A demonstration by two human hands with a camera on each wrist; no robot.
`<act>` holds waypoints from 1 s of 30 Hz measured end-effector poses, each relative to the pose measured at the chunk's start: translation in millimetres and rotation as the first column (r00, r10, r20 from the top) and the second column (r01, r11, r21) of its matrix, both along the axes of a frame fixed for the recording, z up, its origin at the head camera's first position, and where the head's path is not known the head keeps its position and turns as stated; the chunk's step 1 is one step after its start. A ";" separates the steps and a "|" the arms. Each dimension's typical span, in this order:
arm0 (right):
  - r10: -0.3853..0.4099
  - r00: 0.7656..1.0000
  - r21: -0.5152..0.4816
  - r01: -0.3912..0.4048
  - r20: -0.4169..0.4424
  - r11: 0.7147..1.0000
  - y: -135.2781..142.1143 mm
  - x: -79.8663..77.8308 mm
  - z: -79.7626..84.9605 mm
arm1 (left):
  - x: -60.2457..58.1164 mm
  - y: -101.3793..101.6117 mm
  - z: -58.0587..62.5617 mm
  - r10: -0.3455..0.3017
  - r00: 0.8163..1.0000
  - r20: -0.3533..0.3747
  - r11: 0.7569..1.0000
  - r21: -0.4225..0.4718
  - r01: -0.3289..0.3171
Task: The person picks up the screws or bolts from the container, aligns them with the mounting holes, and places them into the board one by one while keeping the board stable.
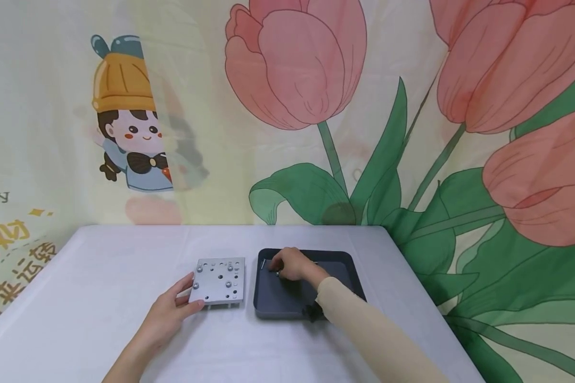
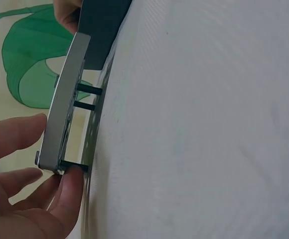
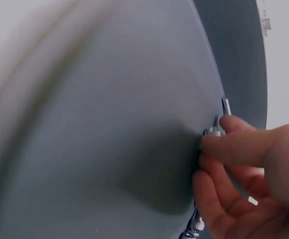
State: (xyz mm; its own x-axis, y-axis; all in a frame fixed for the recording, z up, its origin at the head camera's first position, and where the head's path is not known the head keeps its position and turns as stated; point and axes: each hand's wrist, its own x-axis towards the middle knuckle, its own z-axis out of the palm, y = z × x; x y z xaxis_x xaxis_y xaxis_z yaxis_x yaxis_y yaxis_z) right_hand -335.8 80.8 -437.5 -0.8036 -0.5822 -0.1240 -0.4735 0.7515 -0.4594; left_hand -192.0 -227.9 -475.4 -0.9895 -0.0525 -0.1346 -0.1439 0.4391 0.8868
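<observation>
My left hand grips the near left corner of a silver metal plate, thumb at the front and fingers along the left side. Several bolt heads and holes show on its top. In the left wrist view, dark bolt shanks stick out beneath the plate, close over the table. Inside a dark grey tray, my right hand reaches down near the far left corner. Its thumb and index finger pinch a small bolt, whose shiny head shows while the fingers hide the rest.
Another bolt lies along the tray wall past the fingertips, and more shiny hardware lies below the hand. The tray stands just right of the plate on a white-covered table. Behind hangs a printed tulip cloth.
</observation>
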 end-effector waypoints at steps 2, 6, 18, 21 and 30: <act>-0.022 1.000 0.010 0.022 -0.016 1.000 -1.1 2.0 -0.3 | -1.2 0.7 -0.6 0.010 1.000 0.006 1.000 -0.009 -0.009; -0.060 0.997 0.013 0.061 -0.048 0.998 -2.4 4.7 -1.3 | -2.1 1.7 -1.4 0.032 0.999 0.026 0.999 -0.020 -0.031; -0.081 0.990 0.031 0.085 -0.118 0.996 -5.8 6.8 -1.0 | -1.8 4.0 3.3 0.052 0.998 0.040 0.998 -0.041 -0.050; -0.086 0.988 0.039 0.091 -0.126 0.995 -5.6 7.8 -0.2 | -1.5 3.9 3.4 0.050 0.998 0.037 0.998 -0.038 -0.048; -0.102 0.982 0.064 0.114 -0.161 0.991 -3.0 6.8 -1.9 | -2.4 2.7 0.7 0.050 0.998 0.029 0.997 -0.057 -0.048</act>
State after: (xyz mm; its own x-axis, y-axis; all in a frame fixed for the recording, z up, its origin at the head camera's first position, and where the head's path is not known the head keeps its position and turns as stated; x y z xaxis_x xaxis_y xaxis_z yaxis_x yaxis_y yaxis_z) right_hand -329.0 77.8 -439.4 -0.8741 -0.4849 -0.0304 -0.4495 0.8308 -0.3283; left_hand -194.4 -225.3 -474.6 -0.9812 -0.1088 -0.1597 -0.1925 0.4796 0.8561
